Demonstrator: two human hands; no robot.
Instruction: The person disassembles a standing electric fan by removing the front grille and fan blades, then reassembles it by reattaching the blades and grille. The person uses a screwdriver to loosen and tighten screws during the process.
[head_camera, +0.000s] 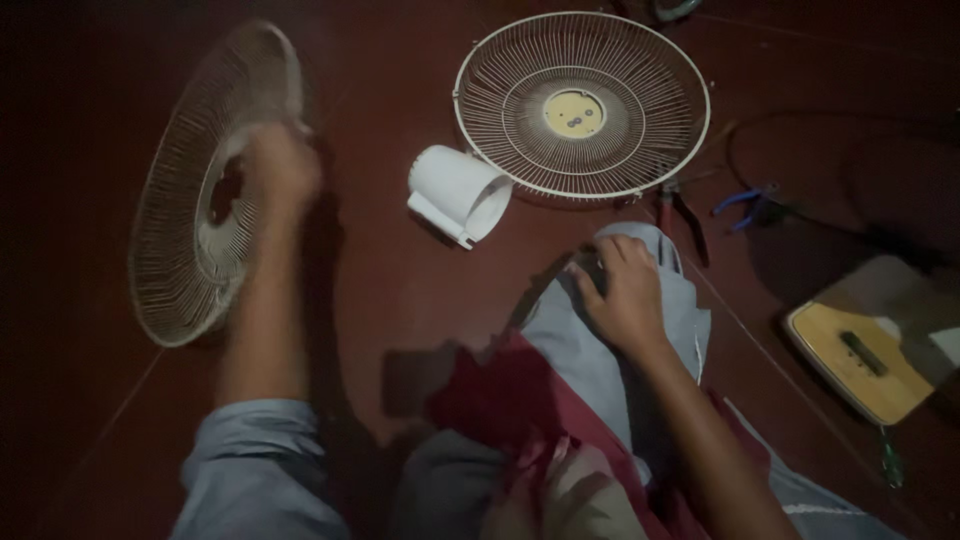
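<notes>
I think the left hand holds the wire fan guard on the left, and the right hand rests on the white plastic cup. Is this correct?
Not quite. In the head view the left hand does hold the wire fan guard, but the right hand rests on the person's knee, apart from the white plastic cup.

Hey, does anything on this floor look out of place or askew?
Yes. The round wire fan guard under the left hand stands tilted on its edge, while the other white wire guard lies flat. A white plastic housing lies tipped on its side between them.
</notes>
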